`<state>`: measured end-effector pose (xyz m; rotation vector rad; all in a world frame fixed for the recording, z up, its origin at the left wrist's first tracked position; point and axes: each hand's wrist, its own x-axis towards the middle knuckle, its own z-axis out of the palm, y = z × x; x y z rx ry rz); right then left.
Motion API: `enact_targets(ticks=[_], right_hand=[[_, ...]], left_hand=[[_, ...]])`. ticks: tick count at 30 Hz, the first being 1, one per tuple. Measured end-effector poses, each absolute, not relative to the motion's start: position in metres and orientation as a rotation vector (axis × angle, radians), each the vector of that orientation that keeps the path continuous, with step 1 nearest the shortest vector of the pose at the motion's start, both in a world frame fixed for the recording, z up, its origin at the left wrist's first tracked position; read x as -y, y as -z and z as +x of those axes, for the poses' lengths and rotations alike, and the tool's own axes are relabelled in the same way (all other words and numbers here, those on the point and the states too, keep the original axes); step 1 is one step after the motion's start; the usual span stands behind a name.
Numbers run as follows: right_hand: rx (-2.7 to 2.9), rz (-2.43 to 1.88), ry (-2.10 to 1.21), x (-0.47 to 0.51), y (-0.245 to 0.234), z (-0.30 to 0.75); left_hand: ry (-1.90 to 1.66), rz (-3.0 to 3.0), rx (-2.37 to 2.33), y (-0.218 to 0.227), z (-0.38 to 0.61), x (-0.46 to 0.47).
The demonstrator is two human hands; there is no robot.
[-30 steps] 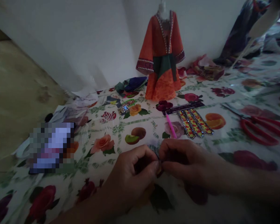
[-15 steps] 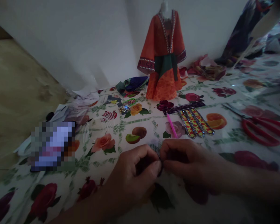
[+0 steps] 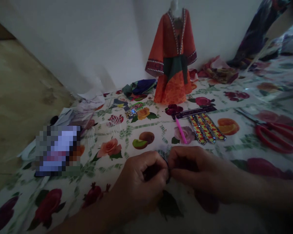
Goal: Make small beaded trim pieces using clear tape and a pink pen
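Pinch grip: left hand (image 3: 143, 177) and right hand (image 3: 194, 167) clench a small dark piece (image 3: 169, 172) between them, over the near side of the floral worktop (image 3: 136, 155). Beaded strips (image 3: 205, 129) lie loose, apart from the hands, towards the right; orange dress (image 3: 172, 58) stands mounted at far side.

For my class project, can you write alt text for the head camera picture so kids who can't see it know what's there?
A person's left hand and right hand pinch a small dark piece above a floral tablecloth. Beyond them stands a miniature orange dress with a green sash, near glittery patterned strips and red-handled scissors.
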<state>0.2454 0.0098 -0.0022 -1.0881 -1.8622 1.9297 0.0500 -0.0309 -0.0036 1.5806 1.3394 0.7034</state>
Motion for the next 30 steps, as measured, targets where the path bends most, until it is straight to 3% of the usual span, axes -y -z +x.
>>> enact_targets(ticks=[15,23,30], right_hand=[[1.675,-1.274,-2.182,-0.006,0.019,0.248],[1.818,-1.180,-1.983,-0.014,-0.002,0.243],[1.755,-1.098,-2.009,-0.017,-0.001,0.245]], left_hand=[[-0.624,1.479,-1.258,0.003,0.046,0.035],[-0.573,1.530,-1.268,-0.002,0.046,0.032],[-0.528,1.411,-1.243,0.001,0.043,0.033]])
